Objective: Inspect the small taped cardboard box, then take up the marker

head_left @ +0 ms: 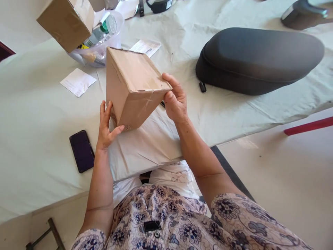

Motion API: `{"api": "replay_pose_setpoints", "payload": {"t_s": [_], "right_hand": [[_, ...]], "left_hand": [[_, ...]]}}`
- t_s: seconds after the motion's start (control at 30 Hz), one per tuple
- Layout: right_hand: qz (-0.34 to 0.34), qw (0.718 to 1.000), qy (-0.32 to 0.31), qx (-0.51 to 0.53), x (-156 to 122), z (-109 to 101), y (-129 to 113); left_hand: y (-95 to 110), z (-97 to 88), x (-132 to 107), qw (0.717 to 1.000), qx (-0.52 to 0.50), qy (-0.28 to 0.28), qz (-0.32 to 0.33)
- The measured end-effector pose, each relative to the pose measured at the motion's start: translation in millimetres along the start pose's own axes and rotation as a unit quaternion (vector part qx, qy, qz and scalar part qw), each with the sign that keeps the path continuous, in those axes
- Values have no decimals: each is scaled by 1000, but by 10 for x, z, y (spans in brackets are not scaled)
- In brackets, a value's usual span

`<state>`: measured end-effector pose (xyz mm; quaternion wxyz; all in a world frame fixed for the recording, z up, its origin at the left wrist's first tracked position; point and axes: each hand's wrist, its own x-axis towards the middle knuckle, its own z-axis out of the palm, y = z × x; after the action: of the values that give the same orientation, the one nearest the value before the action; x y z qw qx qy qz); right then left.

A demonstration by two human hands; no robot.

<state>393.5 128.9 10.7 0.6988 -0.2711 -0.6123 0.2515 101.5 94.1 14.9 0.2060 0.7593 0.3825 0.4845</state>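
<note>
A taped brown cardboard box (131, 85) is held tilted above the table's near edge, between both my hands. My left hand (106, 126) presses flat against the box's lower left side, thumb under its bottom corner. My right hand (175, 99) grips the box's right edge, fingers curled over the top face. The table wears a pale green cloth (39, 114).
A dark phone (81, 150) lies left of my left hand. A black padded case (257, 59) sits at the right. At the back left stand a second cardboard box (66, 22) and a clear plastic tub (104, 41) with a bottle. Paper slips (78, 82) lie nearby.
</note>
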Motion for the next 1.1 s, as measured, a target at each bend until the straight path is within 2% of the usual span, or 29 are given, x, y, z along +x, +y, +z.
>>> {"api": "replay_pose_setpoints", "payload": {"t_s": [0.13,0.23,0.33,0.47,0.7,0.83,0.93,1.1], "right_hand": [[-7,1000,12,12,0,58,1],[-25,1000,9,14,-10,96,-6],[-49,998,-17,46,-45,151,-17],[-61,993,-43,95,-118,267,-89],[-52,982,-104,149,-195,403,-230],[-24,985,-110,131,-249,450,-245],[-14,984,-112,135,-275,470,-260],[4,991,-88,96,-209,403,-260]], "left_hand": [[-44,77,5,998,-58,20,-22],[-25,140,2,997,-49,58,-13],[25,214,-17,993,40,108,14],[86,325,-45,966,187,152,89],[115,395,-26,937,302,166,65],[146,432,-4,944,265,187,66],[160,449,14,949,219,207,93],[139,360,19,954,178,219,99]]}}
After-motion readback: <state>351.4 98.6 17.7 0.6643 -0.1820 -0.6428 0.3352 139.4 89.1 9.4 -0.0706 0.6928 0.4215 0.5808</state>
